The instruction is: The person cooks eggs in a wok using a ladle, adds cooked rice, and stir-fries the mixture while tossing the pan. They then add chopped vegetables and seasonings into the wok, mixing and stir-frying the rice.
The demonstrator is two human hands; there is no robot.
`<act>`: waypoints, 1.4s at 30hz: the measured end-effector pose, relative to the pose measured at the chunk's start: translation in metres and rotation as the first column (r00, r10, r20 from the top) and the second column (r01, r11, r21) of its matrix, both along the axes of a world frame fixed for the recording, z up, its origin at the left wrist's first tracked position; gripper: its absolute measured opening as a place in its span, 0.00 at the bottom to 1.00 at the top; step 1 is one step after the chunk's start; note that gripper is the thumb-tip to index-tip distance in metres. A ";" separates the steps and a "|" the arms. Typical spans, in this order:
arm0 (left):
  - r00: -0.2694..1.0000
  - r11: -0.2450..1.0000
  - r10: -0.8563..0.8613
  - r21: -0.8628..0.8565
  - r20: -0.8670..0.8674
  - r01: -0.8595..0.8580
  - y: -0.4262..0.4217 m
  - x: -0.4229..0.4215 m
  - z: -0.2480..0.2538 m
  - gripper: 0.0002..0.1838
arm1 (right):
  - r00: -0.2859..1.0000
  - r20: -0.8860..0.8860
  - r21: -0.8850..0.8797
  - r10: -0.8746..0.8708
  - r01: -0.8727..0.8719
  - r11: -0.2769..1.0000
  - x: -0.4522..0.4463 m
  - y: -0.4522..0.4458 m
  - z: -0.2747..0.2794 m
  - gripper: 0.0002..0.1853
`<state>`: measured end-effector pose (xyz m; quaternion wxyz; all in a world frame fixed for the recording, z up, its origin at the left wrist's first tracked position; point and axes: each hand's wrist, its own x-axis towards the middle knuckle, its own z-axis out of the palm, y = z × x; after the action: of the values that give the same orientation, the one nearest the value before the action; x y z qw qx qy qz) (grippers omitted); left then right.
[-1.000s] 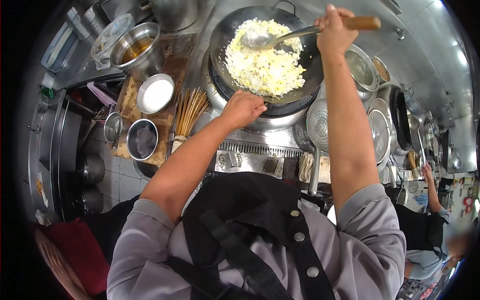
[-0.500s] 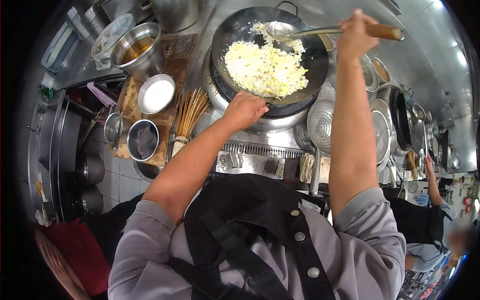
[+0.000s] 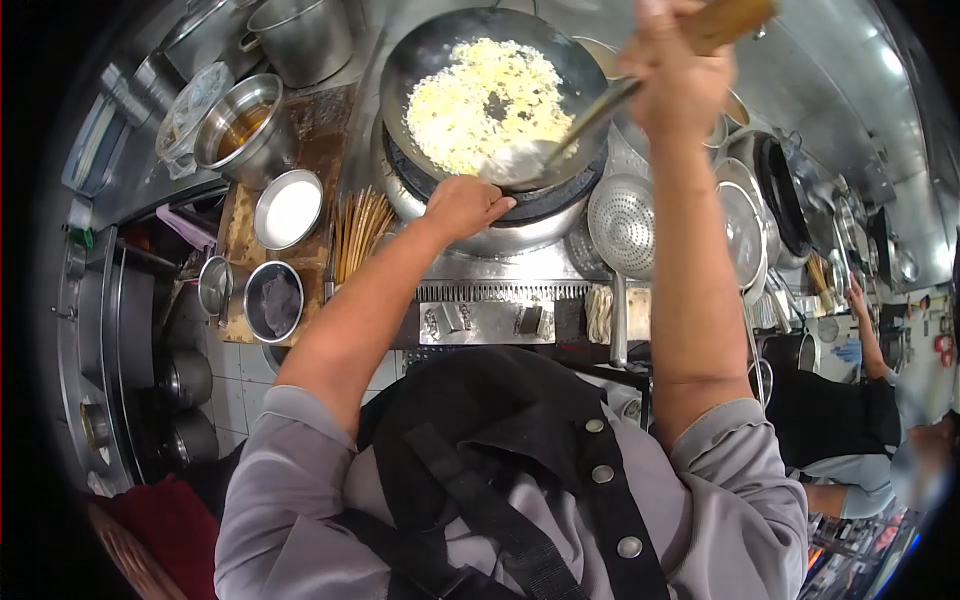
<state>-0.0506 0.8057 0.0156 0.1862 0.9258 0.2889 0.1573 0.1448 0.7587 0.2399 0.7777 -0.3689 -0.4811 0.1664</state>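
A dark wok (image 3: 582, 82) sits over the burner with pale rice and yellow egg (image 3: 470, 80) spread inside it. My left hand (image 3: 466, 207) is closed at the wok's near edge; the part it grips is mostly covered by the fingers. High on the right, my right hand (image 3: 684, 80) wraps round the wooden handle of a ladle (image 3: 600, 105). The ladle slopes down to the left, and its bowl, blurred by motion, meets the rice at the near side of the wok.
A perforated strainer (image 3: 622, 222) lies right of the stove. To the left are a bamboo brush (image 3: 358, 232), a bowl of white grains (image 3: 288, 208), a metal bowl with dark contents (image 3: 273, 301) and a pot of brown liquid (image 3: 240, 125). A co-worker (image 3: 835, 420) stands at right.
The ladle bowl has moved from the wok's far side to its near side, its handle now steeper. The rice has spread into a ring with a gap. The whole view has shifted slightly.
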 end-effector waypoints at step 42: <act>0.993 0.969 -0.103 0.232 0.048 0.090 -0.139 -0.074 0.040 0.23 | 0.985 0.020 0.053 -0.172 0.171 0.984 -0.032 -0.037 0.121 0.09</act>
<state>-0.1241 0.6669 0.0555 0.0939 0.9490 0.2177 0.2081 0.1131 0.7217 0.3614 0.7923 -0.3910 -0.4612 0.0820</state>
